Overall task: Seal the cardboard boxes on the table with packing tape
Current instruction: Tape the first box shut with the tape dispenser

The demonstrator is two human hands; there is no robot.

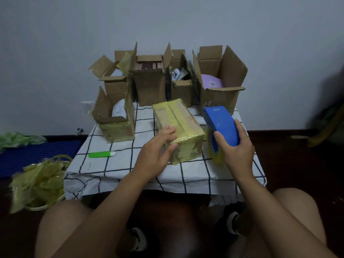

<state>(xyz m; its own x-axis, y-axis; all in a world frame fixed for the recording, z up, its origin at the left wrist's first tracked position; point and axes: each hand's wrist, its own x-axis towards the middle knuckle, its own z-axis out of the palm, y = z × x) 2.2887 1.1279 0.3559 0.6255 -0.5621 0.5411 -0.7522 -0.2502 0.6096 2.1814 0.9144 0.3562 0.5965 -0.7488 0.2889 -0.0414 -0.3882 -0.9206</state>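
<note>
- While the left hand [158,148] lies over the near left corner of the taped box [178,127], fingers nearly straight on its top and thumb against its end face, the right hand [235,146] curls round the blue tape dispenser [220,125], held just right of that box and over the counter [119,164]; the yellowish tape roll [214,151] shows beneath the dispenser's body.
- Judging from the head view, this box looks finished or very nearly so: yellowish tape covers its top seam and wraps its near end, and it sits closed at the counter's middle.
- What comes next, probably, is smoothing any loose tape, moving this box aside, then drawing over an open one; that calls for folding its flaps shut before running tape along the seam.
- Count, head view: six cardboard boxes in all, one closed and taped, five with flaps up. Four open ones stand in a row at the back, among them the right-hand open box [219,97] holding something purple; the fifth, the left front open box [115,123], stands nearer on the left.
- One dispenser, one green-handled cutter [101,154] lying on the checked cloth left of the hands.
- Off the counter at left, a heap of crumpled used tape [39,185] sits in a container.
</note>
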